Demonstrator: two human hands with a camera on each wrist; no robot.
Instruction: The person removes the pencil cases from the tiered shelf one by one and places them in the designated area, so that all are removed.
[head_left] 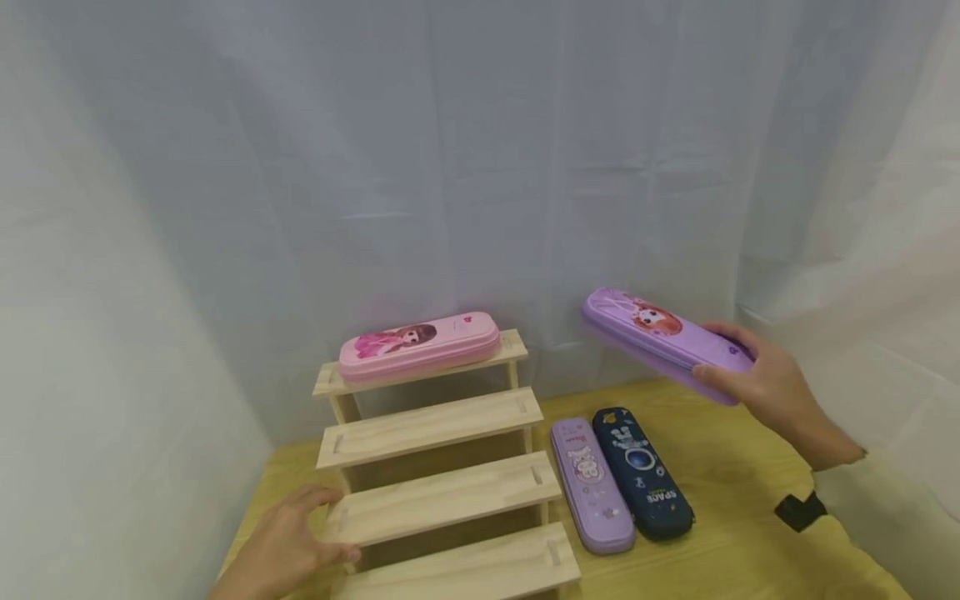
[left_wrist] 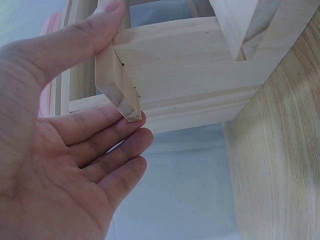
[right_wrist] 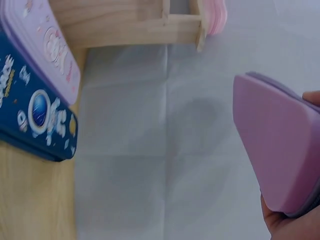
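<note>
My right hand (head_left: 776,392) grips one end of a purple pencil case (head_left: 637,337) with a doll-like girl on its lid, held in the air right of a tiered wooden rack (head_left: 431,429). In the right wrist view the plain underside of that pencil case (right_wrist: 275,142) shows. My left hand (head_left: 288,537) holds the rack's left side; in the left wrist view the thumb lies over the end of a board (left_wrist: 112,80) and fingertips touch it from below. A pink pencil case (head_left: 450,342) lies on the rack's top tier.
Right of the rack, a lilac pencil case (head_left: 596,492) with a cartoon character and a dark blue space-themed one (head_left: 648,479) lie side by side on the wooden table (head_left: 738,467). Pale sheeting (head_left: 495,167) hangs behind and at both sides.
</note>
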